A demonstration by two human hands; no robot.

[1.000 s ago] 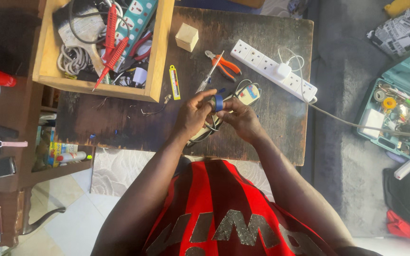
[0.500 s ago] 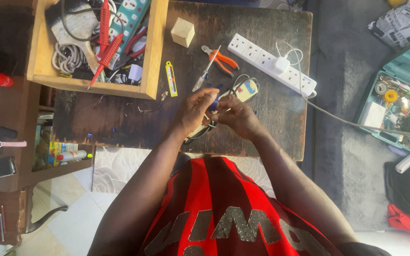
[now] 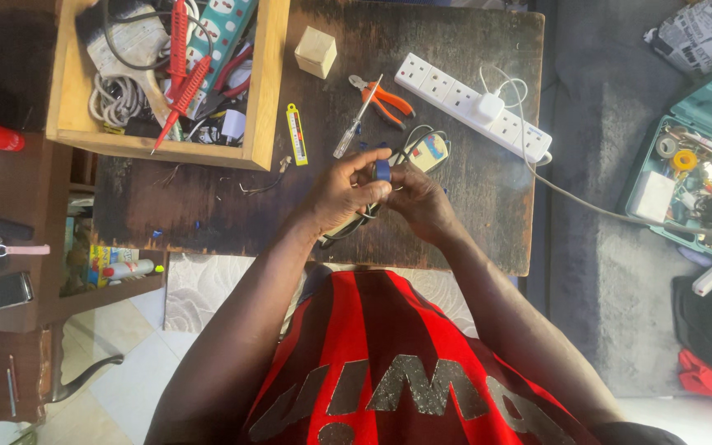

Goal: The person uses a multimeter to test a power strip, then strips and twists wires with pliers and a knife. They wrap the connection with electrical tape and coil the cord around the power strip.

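Here, left hand [image 3: 341, 191] and right hand [image 3: 419, 200] grip clamped on small blue roll [image 3: 382, 170]

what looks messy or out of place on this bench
Small blue scraps lie scattered over the dark wooden table, and loose wire bits sit beside the crammed wooden box. Both hands, left hand and right hand, meet around a blue roll.
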